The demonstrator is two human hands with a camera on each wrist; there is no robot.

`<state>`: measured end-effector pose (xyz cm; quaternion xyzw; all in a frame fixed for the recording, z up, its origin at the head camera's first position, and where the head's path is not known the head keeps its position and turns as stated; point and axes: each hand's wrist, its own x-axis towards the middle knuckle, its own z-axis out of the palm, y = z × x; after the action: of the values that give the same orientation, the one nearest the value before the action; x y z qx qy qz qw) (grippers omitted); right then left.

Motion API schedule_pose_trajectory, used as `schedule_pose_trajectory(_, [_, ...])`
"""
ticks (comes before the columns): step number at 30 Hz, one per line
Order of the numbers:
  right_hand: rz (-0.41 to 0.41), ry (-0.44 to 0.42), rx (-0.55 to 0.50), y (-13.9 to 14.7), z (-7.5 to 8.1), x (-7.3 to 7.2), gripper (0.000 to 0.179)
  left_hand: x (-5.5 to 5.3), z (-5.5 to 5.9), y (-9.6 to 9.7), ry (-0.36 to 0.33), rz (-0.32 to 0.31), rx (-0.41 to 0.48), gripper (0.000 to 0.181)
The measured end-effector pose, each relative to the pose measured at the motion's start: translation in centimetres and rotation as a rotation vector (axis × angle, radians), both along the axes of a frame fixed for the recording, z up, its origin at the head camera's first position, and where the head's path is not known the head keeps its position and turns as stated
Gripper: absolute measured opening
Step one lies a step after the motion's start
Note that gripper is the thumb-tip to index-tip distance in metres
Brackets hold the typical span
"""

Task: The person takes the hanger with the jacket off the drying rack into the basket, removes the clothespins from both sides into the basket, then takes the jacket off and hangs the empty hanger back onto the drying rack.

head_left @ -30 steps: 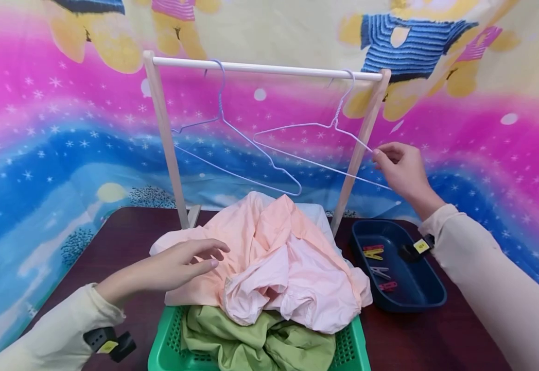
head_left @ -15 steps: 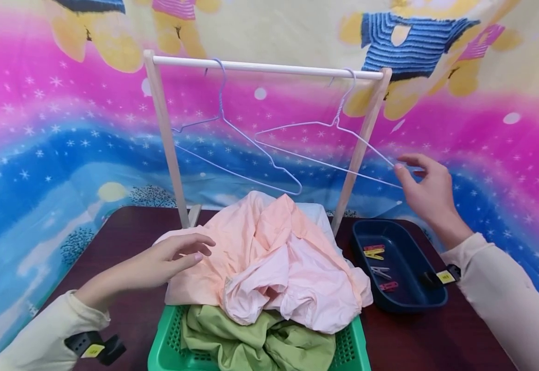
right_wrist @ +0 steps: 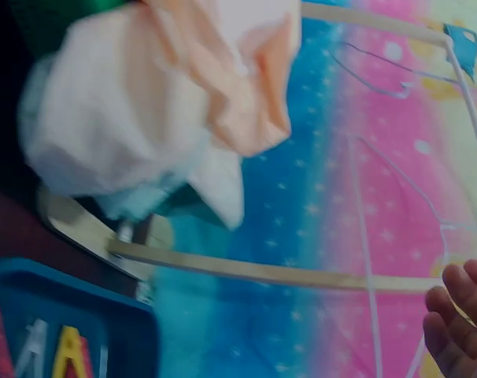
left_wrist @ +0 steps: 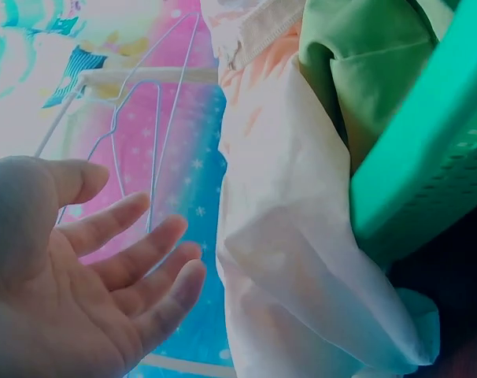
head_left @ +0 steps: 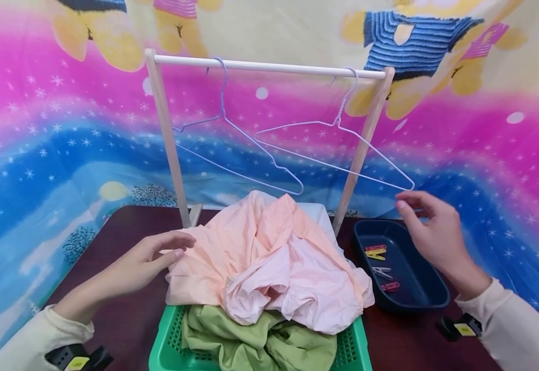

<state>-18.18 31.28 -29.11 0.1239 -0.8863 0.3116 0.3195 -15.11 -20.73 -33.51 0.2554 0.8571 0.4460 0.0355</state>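
My left hand (head_left: 141, 265) hovers beside the left edge of a peach-and-pale-pink garment (head_left: 260, 247), fingers loosely bent and holding nothing. The left wrist view shows this hand (left_wrist: 105, 276) palm up, apart from the cloth. Just below the right end of a lilac wire hanger (head_left: 376, 180) is my right hand (head_left: 436, 232), its fingers relaxed and free of the wire. Only part of the right hand (right_wrist: 459, 319) shows in the right wrist view. A second wire hanger (head_left: 246, 176) hangs further left on the rack's white rail (head_left: 288, 67).
The garment lies heaped over a green basket (head_left: 160, 342), with olive-green cloth (head_left: 255, 340) at the front. A dark blue tub (head_left: 429, 296) with several clothespins (head_left: 376, 252) stands on the dark table (head_left: 125, 226). Wooden rack posts (head_left: 169, 139) rise behind the basket.
My right hand has slid down and outward along the right hanger's arm and come off its end. My left hand has drawn back leftward from over the garment. Both hangers stay on the rail.
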Motion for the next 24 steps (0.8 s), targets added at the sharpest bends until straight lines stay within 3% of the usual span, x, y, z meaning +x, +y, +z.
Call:
schedule_pose_trajectory(5, [0.08, -0.139, 0.091, -0.2, -2.6, 1.0, 0.021, 0.0, -0.5, -0.6, 0.031, 0.095, -0.019, 0.032])
schedule_pose_trajectory(8, [0.105, -0.313, 0.137, -0.4, -4.1, 1.4, 0.027, -0.1, -1.0, -1.0, 0.056, 0.171, -0.055, 0.034])
schedule_pose_trajectory(11, [0.154, -0.502, 0.138, -0.5, -5.4, 1.5, 0.036, -0.5, -1.6, -1.3, 0.029, 0.24, -0.057, 0.041])
schedule_pose_trajectory(14, [0.241, -0.692, 0.059, -0.5, -6.6, 1.3, 0.046, -0.9, -2.2, -1.7, -0.064, 0.295, -0.05, 0.05])
schedule_pose_trajectory(18, [0.345, -0.921, -0.078, -0.2, -7.9, 0.8, 0.058, -1.8, -3.2, -2.3, -0.24, 0.353, -0.061, 0.067])
schedule_pose_trajectory(24, [0.386, -1.186, -0.225, 0.0, -9.2, 0.5, 0.072, -2.7, -4.8, -2.8, -0.462, 0.349, 0.023, 0.091])
